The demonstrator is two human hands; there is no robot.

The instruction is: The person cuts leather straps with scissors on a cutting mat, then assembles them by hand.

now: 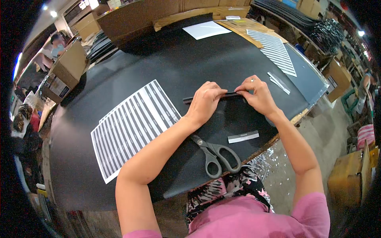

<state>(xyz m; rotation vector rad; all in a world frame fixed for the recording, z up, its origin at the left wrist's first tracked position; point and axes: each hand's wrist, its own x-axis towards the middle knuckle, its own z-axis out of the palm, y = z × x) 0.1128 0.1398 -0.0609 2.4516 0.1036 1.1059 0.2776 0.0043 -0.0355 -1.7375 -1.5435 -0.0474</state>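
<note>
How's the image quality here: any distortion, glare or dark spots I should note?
Head view: strong fisheye bends the tabletop edge, and the corners fall black; head view: a lamp at upper left is blown out, and the tabletop shows hazy sheen; head view: the dark strip in the left hand and right hand blends into the black surface.

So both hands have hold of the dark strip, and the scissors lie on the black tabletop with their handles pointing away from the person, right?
Not quite: in the head view, the scissors have their handles toward the person. They do lie on the black tabletop, and the left hand and right hand both hold the dark strip.
</note>
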